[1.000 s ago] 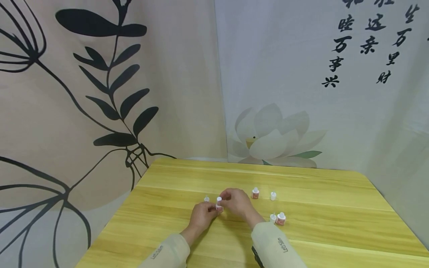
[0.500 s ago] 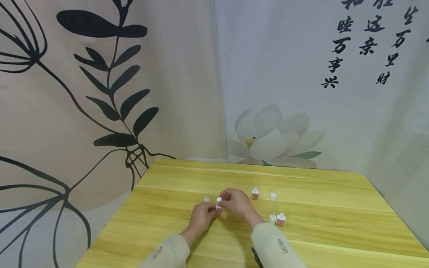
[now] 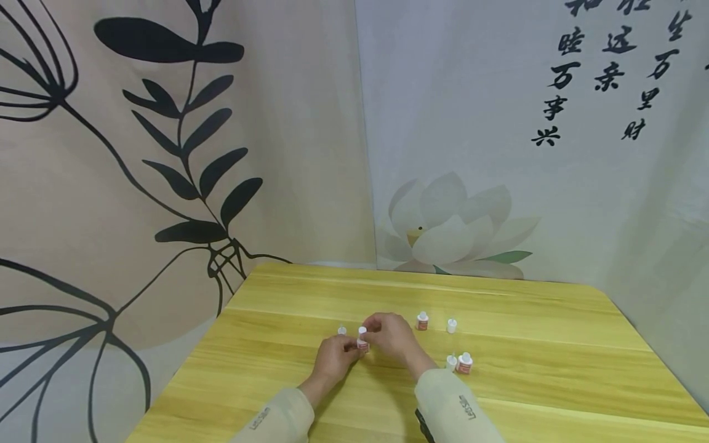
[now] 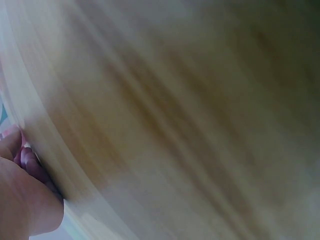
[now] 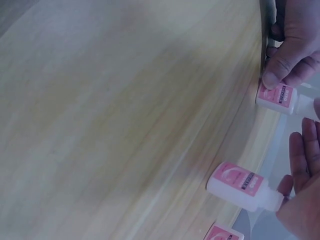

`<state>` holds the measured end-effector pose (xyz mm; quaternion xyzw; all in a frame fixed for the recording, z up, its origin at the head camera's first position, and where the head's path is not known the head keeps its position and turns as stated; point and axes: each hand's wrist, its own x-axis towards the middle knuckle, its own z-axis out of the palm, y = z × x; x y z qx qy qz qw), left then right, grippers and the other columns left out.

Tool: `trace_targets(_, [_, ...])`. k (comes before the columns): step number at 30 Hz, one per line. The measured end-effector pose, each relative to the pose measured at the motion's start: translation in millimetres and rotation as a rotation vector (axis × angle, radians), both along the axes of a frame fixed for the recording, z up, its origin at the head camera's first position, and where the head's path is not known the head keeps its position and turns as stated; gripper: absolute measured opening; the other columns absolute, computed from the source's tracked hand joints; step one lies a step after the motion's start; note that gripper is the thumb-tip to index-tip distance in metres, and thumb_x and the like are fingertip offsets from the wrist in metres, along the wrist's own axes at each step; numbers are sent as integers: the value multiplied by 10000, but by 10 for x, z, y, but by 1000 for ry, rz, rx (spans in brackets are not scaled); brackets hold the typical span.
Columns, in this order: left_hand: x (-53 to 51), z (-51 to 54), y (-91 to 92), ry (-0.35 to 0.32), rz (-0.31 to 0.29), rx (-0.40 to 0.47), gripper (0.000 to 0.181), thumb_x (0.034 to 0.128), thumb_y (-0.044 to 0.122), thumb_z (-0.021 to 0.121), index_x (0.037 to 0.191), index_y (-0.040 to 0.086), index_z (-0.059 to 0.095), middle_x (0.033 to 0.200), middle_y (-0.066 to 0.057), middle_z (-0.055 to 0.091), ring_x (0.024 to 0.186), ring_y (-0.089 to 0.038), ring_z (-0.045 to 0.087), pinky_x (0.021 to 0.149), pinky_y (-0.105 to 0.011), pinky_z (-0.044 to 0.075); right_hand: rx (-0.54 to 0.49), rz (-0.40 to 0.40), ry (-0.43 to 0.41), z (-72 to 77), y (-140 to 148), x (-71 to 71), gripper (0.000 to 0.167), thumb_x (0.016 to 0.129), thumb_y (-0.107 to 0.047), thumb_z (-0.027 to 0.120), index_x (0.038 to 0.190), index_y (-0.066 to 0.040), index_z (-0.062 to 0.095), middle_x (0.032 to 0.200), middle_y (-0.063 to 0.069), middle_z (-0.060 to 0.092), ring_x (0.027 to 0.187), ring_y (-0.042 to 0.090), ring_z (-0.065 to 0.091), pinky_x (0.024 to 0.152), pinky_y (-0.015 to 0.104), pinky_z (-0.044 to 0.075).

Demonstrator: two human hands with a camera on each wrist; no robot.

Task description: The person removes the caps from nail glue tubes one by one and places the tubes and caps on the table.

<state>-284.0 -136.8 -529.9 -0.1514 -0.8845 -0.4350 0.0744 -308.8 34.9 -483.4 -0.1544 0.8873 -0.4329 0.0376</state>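
A small white bottle with a pink-red label (image 3: pixel 362 346) stands upright on the table between both hands. My left hand (image 3: pixel 335 359) grips its lower body between thumb and fingers. At the bottle's top, my right hand (image 3: pixel 393 336) pinches the white cap (image 3: pixel 362 330). In the right wrist view the left thumb presses on the label of this bottle (image 5: pixel 276 97), and right fingertips meet its cap at the frame's edge. Just behind the left hand is a small white piece with a thin tip (image 3: pixel 341 330), partly hidden. The left wrist view shows the left hand (image 4: pixel 30 195) at its edge.
Two similar bottles stand to the right, one farther back (image 3: pixel 423 321) and one nearer (image 3: pixel 464 363). Beside each is a small white piece, the far one (image 3: pixel 452 326) apart and the near one (image 3: pixel 451 363) close against its bottle. A patterned curtain (image 3: pixel 310 154) hangs behind the wooden table (image 3: pixel 532 394).
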Motion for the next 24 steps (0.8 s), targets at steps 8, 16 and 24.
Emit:
trace_targets(8, [10, 15, 2, -9, 3, 3, 79, 887, 149, 742, 906, 81, 776, 866, 6, 748, 769, -106, 644, 671, -244, 515, -4, -1, -3, 5, 5, 3, 146, 907, -214, 731, 1030, -141, 707, 951, -40, 678, 915, 169, 617, 790, 379, 523])
trace_targets(16, [3, 3, -2, 10, -1, -10, 79, 888, 155, 743, 907, 88, 780, 878, 5, 751, 772, -113, 650, 681, -242, 512, -12, -17, -12, 13, -9, 18, 127, 894, -227, 750, 982, -148, 705, 898, -54, 664, 856, 159, 596, 755, 364, 514])
trace_targets(24, [0, 13, -4, 13, -2, -18, 85, 887, 162, 743, 904, 87, 779, 867, 10, 749, 744, -87, 620, 670, -241, 498, -11, 2, 10, 3, -9, 11, 94, 906, -178, 723, 991, -138, 716, 927, -39, 681, 896, 164, 616, 792, 385, 522])
